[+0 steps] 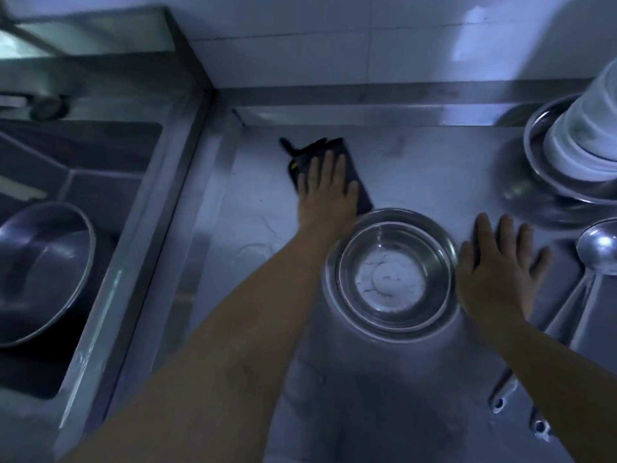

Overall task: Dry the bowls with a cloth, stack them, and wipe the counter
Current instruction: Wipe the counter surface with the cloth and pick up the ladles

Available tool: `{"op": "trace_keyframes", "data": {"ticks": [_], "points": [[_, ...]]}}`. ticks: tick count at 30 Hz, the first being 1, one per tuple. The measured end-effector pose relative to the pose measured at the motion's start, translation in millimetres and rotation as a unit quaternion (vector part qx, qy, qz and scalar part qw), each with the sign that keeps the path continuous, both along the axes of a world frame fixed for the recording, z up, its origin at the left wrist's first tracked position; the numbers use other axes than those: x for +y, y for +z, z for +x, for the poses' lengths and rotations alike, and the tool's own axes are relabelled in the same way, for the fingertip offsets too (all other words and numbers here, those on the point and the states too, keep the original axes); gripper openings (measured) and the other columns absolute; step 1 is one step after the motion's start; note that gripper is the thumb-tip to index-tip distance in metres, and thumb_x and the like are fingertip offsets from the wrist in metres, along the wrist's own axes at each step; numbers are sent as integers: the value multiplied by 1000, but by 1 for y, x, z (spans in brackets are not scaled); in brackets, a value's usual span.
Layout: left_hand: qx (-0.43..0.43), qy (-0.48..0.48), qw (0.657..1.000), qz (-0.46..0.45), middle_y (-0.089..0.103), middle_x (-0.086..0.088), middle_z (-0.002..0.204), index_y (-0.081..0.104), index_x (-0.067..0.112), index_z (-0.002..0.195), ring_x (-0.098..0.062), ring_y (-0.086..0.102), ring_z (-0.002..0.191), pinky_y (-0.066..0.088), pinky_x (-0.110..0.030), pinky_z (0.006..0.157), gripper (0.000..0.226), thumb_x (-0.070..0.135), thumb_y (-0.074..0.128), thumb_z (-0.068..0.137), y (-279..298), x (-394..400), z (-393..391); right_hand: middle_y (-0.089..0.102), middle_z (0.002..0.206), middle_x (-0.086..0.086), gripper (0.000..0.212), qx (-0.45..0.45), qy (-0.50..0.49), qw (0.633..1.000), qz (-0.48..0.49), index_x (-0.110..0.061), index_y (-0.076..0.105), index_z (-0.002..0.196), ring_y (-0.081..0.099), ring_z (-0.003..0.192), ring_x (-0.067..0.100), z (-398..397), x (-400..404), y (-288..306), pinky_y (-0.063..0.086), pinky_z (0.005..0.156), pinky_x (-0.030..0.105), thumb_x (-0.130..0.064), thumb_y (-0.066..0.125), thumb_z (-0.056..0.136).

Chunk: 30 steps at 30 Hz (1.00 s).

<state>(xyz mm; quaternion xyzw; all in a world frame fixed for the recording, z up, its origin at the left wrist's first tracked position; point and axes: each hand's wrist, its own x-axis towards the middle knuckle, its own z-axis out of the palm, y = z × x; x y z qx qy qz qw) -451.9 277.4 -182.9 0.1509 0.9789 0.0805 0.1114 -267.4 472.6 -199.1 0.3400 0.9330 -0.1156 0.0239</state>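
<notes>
A dark cloth (340,152) lies flat on the steel counter (434,175) near its back left corner. My left hand (325,188) presses on the cloth with straight fingers. A stack of steel bowls (390,275) stands upright in the middle of the counter, just in front of the cloth. My right hand (497,265) rests flat on the counter with fingers spread, right beside the bowl stack's rim and holding nothing.
A sink (76,155) on the left holds a large steel basin (43,272). At the back right, white dishes (587,135) are stacked inside a steel bowl (541,128). Ladles (597,248) lie along the right edge. A tiled wall (367,38) stands behind.
</notes>
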Motion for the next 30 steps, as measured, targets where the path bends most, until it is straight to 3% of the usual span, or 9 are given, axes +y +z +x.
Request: {"op": "trace_keyframes", "data": {"ticks": [4, 7, 10, 16, 21, 26, 30], "points": [[-3, 112, 993, -27, -5, -2, 171, 1, 20, 163, -23, -6, 157, -3, -46, 126, 63, 46, 18, 108, 6, -114, -21, 14, 168, 7, 57, 4, 12, 1000, 10, -27, 21, 159, 3, 155, 31, 2, -2, -1, -1, 122, 59, -43, 20, 103], [-1, 109, 988, -109, -13, 0, 170, -7, 20, 162, -20, -15, 156, -7, -46, 126, 64, 48, 9, 107, 8, -174, -20, 17, 166, 11, 58, 23, 18, 999, 24, -24, 23, 158, 7, 154, 35, 3, -2, -5, 2, 121, 61, -41, 20, 103], [-8, 110, 988, -104, -13, -1, 170, -7, 18, 162, -20, -15, 156, -10, -46, 126, 64, 48, 9, 107, 3, -176, 10, 22, 164, 15, 55, 37, 20, 999, 24, -20, 28, 156, 10, 152, 38, 5, -3, -6, 3, 120, 63, -37, 24, 104], [-53, 88, 994, -20, -17, -3, 169, -10, 21, 161, -23, -16, 156, -9, -42, 126, 65, 47, 15, 108, 4, -198, 132, 26, 161, 21, 63, 49, 28, 998, 23, -13, 32, 153, 13, 150, 44, 9, -10, 1, 5, 119, 65, -38, 14, 98], [-98, 133, 986, -34, -30, 7, 161, -24, 31, 152, -19, -22, 154, -16, -36, 123, 72, 65, -1, 93, 10, -209, 216, 17, 165, 18, 67, 25, 37, 999, 4, -16, 24, 157, 6, 153, 40, 18, -16, 6, 2, 121, 62, -40, 9, 96], [-128, 208, 969, -33, -26, 5, 166, -18, 31, 158, -18, -24, 153, -13, -43, 124, 64, 48, 18, 108, 10, -196, 216, 19, 164, 20, 68, 29, 42, 999, 0, -13, 27, 156, 9, 152, 42, 22, -20, 8, 4, 121, 63, -38, 12, 95], [-104, 290, 951, 14, -15, 1, 169, -6, 27, 161, -22, -16, 155, -8, -48, 124, 64, 48, 23, 108, 10, -177, 146, 23, 162, 23, 67, 41, 39, 998, 8, -11, 31, 154, 12, 151, 44, 21, -19, 4, 5, 120, 64, -36, 15, 94]]}}
